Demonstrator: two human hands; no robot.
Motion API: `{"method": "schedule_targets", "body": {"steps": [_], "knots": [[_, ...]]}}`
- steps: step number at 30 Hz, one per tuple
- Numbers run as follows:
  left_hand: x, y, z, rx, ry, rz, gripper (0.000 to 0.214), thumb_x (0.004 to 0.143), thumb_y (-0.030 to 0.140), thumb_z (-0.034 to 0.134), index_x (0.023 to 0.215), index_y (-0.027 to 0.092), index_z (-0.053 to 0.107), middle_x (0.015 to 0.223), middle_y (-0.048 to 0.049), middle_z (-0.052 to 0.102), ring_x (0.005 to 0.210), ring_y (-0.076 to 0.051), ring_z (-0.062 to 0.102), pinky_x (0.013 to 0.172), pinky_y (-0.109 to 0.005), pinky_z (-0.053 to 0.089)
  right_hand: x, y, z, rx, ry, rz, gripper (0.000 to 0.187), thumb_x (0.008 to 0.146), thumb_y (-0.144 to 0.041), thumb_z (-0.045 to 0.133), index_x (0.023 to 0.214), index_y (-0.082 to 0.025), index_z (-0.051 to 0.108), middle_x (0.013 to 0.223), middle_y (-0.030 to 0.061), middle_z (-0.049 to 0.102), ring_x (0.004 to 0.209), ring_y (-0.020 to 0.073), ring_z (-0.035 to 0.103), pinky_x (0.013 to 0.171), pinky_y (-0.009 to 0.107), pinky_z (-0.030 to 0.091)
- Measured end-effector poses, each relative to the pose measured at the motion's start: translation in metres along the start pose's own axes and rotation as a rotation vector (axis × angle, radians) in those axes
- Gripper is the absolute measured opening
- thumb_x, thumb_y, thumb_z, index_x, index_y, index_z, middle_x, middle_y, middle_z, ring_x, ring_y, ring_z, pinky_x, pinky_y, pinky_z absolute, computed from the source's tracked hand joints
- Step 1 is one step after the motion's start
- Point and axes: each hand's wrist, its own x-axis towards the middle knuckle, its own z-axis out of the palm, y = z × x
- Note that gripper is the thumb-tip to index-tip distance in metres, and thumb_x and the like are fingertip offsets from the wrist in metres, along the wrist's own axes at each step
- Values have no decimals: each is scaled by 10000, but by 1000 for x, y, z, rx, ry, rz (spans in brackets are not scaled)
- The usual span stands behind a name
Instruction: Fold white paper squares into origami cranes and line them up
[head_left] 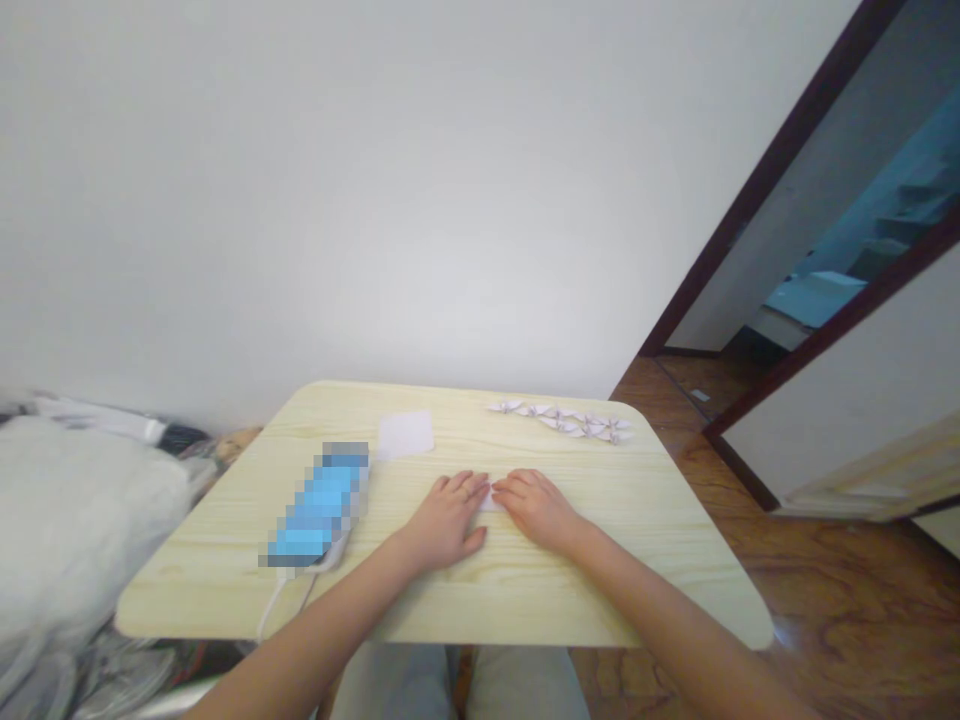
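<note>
A small folded piece of white paper (491, 498) lies on the table between my two hands, mostly covered by the fingers. My left hand (448, 515) rests palm down at its left side, fingers laid out and thumb apart, with the fingertips on the paper. From the other side my right hand (536, 508) lies over the paper's right part, its fingers side by side and touching it; its thumb is hidden. Fingertips of both hands almost meet over the paper. The exact folds are too small to make out.
Several folded paper pieces (574, 420) stand in two rows at the table's (600, 610) back right. A flat white sheet (406, 434) lies at the back left. Left of my left hand is a blurred-out phone-like device (319, 510) with a white cable (270, 608). A wall (450, 200) rises behind.
</note>
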Motion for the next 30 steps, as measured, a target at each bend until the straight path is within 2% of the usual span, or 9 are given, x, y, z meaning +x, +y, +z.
{"method": "schedule_targets", "body": {"steps": [8,15,17,20,23,26,30], "knots": [[-2,-4,4,-3,-5,-1,544,775,370,429,1280,185,345,1296,-87,431,1179,-263,350,956,-422,263,-4,0,-7,-1,-86,62,224,845,-139,430,1034,-170,545,924,74,584,917,174,477,854,318,350],[-5,-3,10,-14,61,-37,502,795,368,411,1253,164,384,1250,-102,459,1141,-250,372,967,-404,258,-21,1,-18,-19,-48,168,211,826,-132,456,1002,-181,562,911,69,594,960,182,467,874,325,332],[-5,1,10,3,77,-63,486,792,361,420,1230,150,411,1205,-112,482,1107,-249,393,961,-402,264,-18,-4,-18,-8,-34,184,173,818,-183,497,976,-188,569,904,64,603,951,187,473,863,336,336],[-5,8,7,47,84,-109,447,788,339,439,1188,139,453,1119,-117,516,1038,-249,431,932,-403,295,-7,-10,-13,28,-22,172,220,789,-256,564,1003,-209,562,940,53,608,920,189,489,826,330,351],[-4,10,2,63,58,-133,317,811,267,421,1087,157,533,993,-101,558,939,-231,482,853,-385,356,3,-8,-5,27,-15,199,185,789,-262,571,969,-220,584,903,31,628,886,176,508,786,309,361],[-3,-1,0,12,27,-83,249,841,195,384,978,205,592,932,-68,591,899,-206,509,795,-355,388,10,2,1,39,-12,215,142,793,-264,569,925,-224,602,872,12,645,873,164,519,784,296,357],[1,-23,3,-128,73,4,231,836,171,416,968,248,589,1165,-20,546,1087,-192,449,886,-355,353,12,10,3,60,-3,205,149,794,-237,569,939,-226,604,901,6,648,904,158,515,822,295,344]]}}
